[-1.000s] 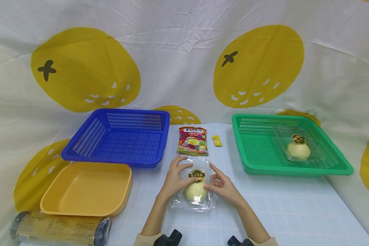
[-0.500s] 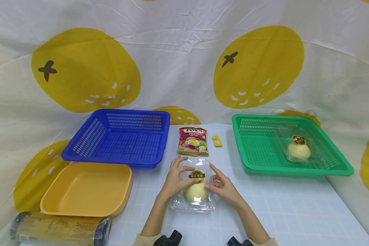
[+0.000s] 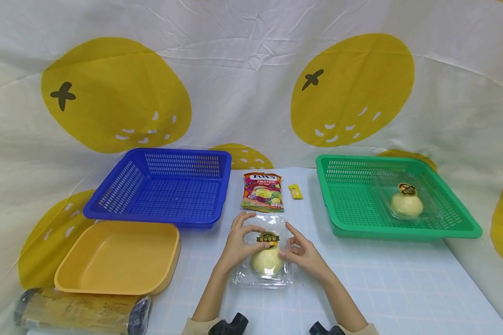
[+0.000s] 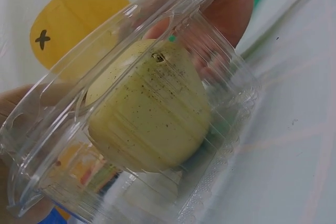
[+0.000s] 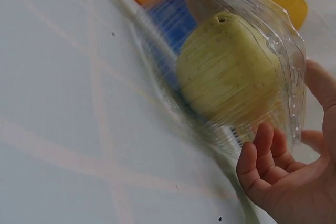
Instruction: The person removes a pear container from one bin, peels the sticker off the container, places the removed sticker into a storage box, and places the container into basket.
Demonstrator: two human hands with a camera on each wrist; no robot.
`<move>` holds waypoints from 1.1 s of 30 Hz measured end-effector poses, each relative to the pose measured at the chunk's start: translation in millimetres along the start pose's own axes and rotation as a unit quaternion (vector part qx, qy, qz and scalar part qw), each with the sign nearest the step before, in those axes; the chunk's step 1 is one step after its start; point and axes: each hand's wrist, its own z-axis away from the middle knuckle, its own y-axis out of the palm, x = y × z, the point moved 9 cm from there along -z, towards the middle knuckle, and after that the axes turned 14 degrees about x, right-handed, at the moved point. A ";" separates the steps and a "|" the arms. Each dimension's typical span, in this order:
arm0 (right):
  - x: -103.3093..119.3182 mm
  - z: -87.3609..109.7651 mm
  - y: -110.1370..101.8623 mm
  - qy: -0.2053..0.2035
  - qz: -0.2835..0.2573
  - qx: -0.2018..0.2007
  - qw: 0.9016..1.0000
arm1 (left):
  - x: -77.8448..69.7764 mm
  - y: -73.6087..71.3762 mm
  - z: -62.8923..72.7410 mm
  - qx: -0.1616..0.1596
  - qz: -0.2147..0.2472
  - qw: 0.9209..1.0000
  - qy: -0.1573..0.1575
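In front of me on the table is a clear plastic clamshell box (image 3: 253, 278) with a dark label (image 3: 268, 237) on its lid. A pale yellow speckled fruit, pear-like, (image 4: 152, 108) shows through its wall. My left hand (image 3: 238, 249) holds the box from the left, thumb lying across the lid by the label and fingers at the far left edge. From the other side my right hand (image 3: 305, 257) holds the lid's rim between index finger and thumb. The remaining right fingers (image 5: 264, 140) curl against the box's side wall.
A blue basket (image 3: 218, 186) and a yellow tub (image 3: 173, 251) stand at left, near a wrapped roll (image 3: 79, 312). A candy bag (image 3: 262, 192) and small yellow candy (image 3: 295, 191) lie beyond the box. At right, a green basket (image 3: 339, 204) contains another boxed fruit (image 3: 406, 205).
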 end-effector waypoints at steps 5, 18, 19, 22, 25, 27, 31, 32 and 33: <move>-0.7 -0.1 0.8 0.000 0.001 0.004 1.000 | 2.4 -0.1 -0.5 0.002 0.010 1.000 0.002; -2.3 0.7 0.0 0.007 0.001 -0.005 1.000 | -3.3 -4.7 -9.4 -0.024 -0.022 0.999 0.009; -1.9 1.1 0.2 0.007 0.000 -0.005 1.000 | -3.2 -4.6 -9.5 -0.025 -0.021 0.999 0.007; -2.2 1.2 0.2 0.010 0.002 -0.007 1.000 | -2.0 -4.2 -9.9 -0.025 -0.019 0.999 0.005; -2.9 1.5 0.2 0.013 0.001 -0.010 1.000 | -1.6 -4.3 -9.7 -0.027 -0.017 0.999 0.006; -3.8 1.4 -0.1 0.017 -0.001 -0.015 1.000 | -1.9 -4.4 -9.4 -0.027 -0.014 1.000 0.007; -4.3 1.8 -0.2 0.023 -0.005 -0.022 0.999 | -1.5 -4.4 -9.0 -0.026 -0.007 1.000 0.011; -4.3 1.9 -0.1 0.024 -0.004 -0.022 0.999 | -1.5 -4.3 -9.0 -0.026 -0.006 1.000 0.011; -4.3 1.8 -0.2 0.024 -0.005 -0.023 0.999 | -1.5 -4.4 -9.1 -0.026 -0.006 1.000 0.012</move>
